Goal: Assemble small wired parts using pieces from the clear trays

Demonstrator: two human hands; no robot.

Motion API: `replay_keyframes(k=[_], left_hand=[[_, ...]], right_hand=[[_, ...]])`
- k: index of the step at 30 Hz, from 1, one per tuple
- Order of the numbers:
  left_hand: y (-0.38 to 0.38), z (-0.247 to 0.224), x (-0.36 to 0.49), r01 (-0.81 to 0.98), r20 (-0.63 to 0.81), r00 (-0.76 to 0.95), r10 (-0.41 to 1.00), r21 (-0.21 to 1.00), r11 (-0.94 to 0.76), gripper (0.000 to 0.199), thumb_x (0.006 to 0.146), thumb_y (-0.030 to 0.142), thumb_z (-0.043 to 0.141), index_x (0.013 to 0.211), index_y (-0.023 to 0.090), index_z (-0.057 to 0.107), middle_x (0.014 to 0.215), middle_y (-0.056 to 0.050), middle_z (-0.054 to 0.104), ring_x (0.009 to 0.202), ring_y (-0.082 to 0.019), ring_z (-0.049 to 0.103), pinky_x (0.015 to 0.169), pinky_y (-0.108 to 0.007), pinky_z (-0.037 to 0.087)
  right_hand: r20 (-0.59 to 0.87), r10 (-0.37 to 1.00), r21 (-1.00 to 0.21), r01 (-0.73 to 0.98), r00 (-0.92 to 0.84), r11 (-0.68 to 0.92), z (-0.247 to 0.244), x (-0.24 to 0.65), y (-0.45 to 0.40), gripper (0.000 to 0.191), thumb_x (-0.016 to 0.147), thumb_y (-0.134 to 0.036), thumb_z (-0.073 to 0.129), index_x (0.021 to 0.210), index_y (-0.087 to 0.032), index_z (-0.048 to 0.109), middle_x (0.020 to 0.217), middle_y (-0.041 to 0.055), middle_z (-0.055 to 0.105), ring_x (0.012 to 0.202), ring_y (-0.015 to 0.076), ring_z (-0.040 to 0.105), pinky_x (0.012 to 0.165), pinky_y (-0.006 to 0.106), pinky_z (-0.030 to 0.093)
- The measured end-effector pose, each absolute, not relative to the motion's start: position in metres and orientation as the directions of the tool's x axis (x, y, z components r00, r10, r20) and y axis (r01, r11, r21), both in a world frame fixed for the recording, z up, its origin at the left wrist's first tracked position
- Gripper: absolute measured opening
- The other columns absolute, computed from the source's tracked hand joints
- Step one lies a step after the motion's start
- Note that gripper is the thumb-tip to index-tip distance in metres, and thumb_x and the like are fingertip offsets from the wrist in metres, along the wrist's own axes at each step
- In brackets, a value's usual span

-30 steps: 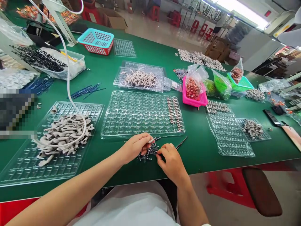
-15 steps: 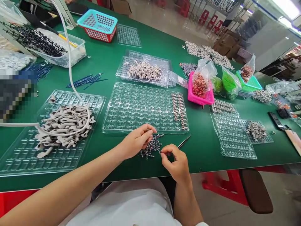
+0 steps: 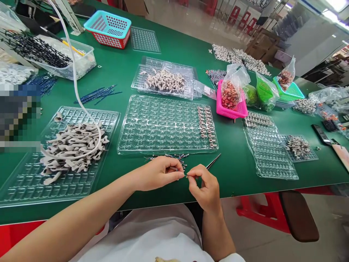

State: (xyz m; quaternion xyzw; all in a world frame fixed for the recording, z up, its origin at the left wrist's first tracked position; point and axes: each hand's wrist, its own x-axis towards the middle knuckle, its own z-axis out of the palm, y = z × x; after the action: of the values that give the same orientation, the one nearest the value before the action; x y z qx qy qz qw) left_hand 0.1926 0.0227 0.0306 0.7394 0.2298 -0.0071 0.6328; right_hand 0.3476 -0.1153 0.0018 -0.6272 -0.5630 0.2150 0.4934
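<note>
My left hand (image 3: 160,174) and my right hand (image 3: 204,185) meet fingertip to fingertip near the table's front edge. Both are closed in a pinch on something small and thin; between the fingertips a tiny piece shows, too small to name. Partly hidden behind my left hand lies a pile of small dark wired parts (image 3: 183,157). Dark tweezers (image 3: 213,161) rest just beyond my right hand. Behind the hands is a clear moulded tray (image 3: 160,123), with small pinkish-grey parts (image 3: 207,125) set in its right-hand columns.
Left, a tray holds heaped grey pieces (image 3: 73,145) under a white tube (image 3: 75,72). Beyond the middle tray are stacked trays with beige pieces (image 3: 165,80). A pink basket (image 3: 231,112) and another tray (image 3: 272,153) stand right; a blue basket (image 3: 109,27) is at the back.
My left hand has come down and right from over the dark pile to meet my right hand's fingertips. My right hand has hardly moved. The whole view has shifted slightly.
</note>
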Motion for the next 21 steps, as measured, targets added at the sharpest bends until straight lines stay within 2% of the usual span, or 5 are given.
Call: replay_keyframes(k=[7, 14, 18, 21], left_hand=[[0.024, 0.031, 0.196, 0.35, -0.363, 0.879, 0.309, 0.932, 0.097, 0.027, 0.087, 0.041, 0.058, 0.081, 0.015, 0.064, 0.069, 0.002, 0.053, 0.064, -0.012, 0.044, 0.059, -0.023, 0.037], [0.023, 0.02, 0.198, 0.318, -0.445, 0.855, 0.269, 0.856, 0.407, 0.032, 0.082, 0.046, 0.066, 0.077, 0.016, 0.059, 0.063, 0.006, 0.04, 0.054, -0.008, 0.03, 0.047, -0.02, 0.024], [0.021, 0.016, 0.199, 0.256, -0.456, 0.862, 0.22, 0.768, 0.587, 0.036, 0.076, 0.047, 0.073, 0.075, 0.015, 0.056, 0.059, 0.008, 0.034, 0.051, -0.007, 0.023, 0.046, -0.02, 0.015], [0.021, 0.017, 0.2, 0.228, -0.461, 0.863, 0.205, 0.719, 0.657, 0.037, 0.074, 0.046, 0.076, 0.075, 0.014, 0.057, 0.058, 0.008, 0.032, 0.05, -0.006, 0.021, 0.046, -0.021, 0.012]], right_hand=[[0.394, 0.868, -0.859, 0.458, 0.304, 0.23, -0.005, 0.343, -0.115, 0.021, 0.085, -0.006, 0.058, 0.095, -0.023, 0.061, 0.082, 0.001, 0.064, 0.074, 0.0144, 0.056, 0.068, 0.03, 0.048], [0.43, 0.839, -0.825, 0.523, 0.334, 0.215, -0.013, 0.34, -0.115, 0.023, 0.086, -0.006, 0.06, 0.1, -0.024, 0.061, 0.086, 0.0016, 0.065, 0.078, 0.0147, 0.057, 0.071, 0.031, 0.049], [0.398, 0.851, -0.845, 0.498, 0.343, 0.195, -0.016, 0.34, -0.114, 0.019, 0.087, -0.009, 0.06, 0.1, -0.023, 0.061, 0.086, 0.0016, 0.064, 0.078, 0.0142, 0.056, 0.07, 0.03, 0.048], [0.383, 0.863, -0.854, 0.482, 0.329, 0.195, -0.017, 0.341, -0.114, 0.018, 0.088, -0.009, 0.059, 0.098, -0.023, 0.061, 0.085, 0.0016, 0.065, 0.078, 0.0143, 0.056, 0.07, 0.03, 0.048]])
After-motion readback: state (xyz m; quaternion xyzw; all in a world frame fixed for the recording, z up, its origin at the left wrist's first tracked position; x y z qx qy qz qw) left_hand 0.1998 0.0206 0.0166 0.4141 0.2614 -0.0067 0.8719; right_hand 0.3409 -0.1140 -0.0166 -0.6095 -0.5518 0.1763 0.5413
